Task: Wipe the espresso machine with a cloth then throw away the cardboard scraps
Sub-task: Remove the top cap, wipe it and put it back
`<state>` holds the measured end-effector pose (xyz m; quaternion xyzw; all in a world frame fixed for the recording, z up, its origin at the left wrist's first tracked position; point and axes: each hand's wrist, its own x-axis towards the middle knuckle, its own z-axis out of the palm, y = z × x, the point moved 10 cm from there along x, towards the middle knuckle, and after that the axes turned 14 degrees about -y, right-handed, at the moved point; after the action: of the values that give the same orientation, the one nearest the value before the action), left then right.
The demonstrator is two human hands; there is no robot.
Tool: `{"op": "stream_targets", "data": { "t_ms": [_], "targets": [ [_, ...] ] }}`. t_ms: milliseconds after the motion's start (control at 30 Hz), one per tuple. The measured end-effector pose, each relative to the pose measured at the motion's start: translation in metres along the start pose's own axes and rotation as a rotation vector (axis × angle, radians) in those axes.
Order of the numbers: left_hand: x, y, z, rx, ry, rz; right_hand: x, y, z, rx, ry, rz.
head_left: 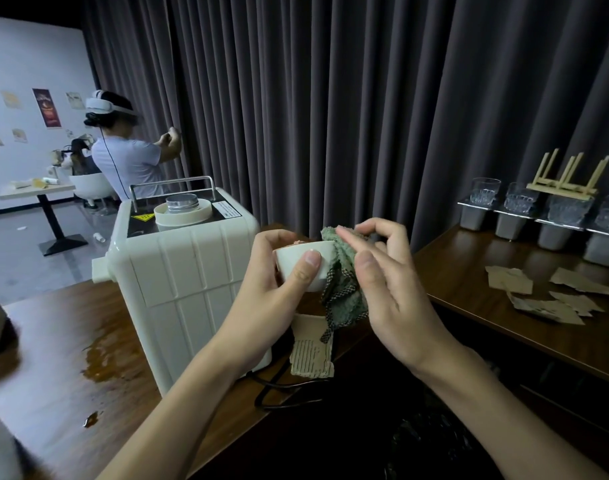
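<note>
Espresso machine (pixel 178 268) on table (pixel 53 341), cardboard scraps (pixel 545 292) far right

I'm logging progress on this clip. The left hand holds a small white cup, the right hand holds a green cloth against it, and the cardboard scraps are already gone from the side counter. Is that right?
Not quite. The head view shows the cardboard scraps lying on the side counter. The rest holds: the left hand holds the small white cup, and the right hand holds the green cloth against it.

We see brown spill (pixel 107 355) near left table's (pixel 53 341) front edge; glasses (pixel 484 191) along right table's (pixel 503 271) back edge; dark curtain (pixel 330 98) behind.
</note>
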<state>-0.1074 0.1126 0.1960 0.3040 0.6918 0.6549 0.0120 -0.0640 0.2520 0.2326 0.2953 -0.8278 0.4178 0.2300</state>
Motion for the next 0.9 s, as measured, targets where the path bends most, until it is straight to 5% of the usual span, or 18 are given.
{"op": "stream_targets", "data": {
  "t_ms": [467, 733, 900],
  "targets": [
    [-0.005, 0.002, -0.011, -0.107, 0.128, -0.005, -0.002, 0.020, -0.021, 0.292, 0.201, -0.038],
    [-0.006, 0.002, -0.007, -0.013, 0.167, -0.040, -0.005, -0.009, -0.017, 0.029, 0.254, -0.118],
    [-0.003, -0.002, -0.008, -0.137, 0.102, -0.023, -0.004, 0.026, -0.023, 0.227, 0.291, 0.037]
  ]
}}
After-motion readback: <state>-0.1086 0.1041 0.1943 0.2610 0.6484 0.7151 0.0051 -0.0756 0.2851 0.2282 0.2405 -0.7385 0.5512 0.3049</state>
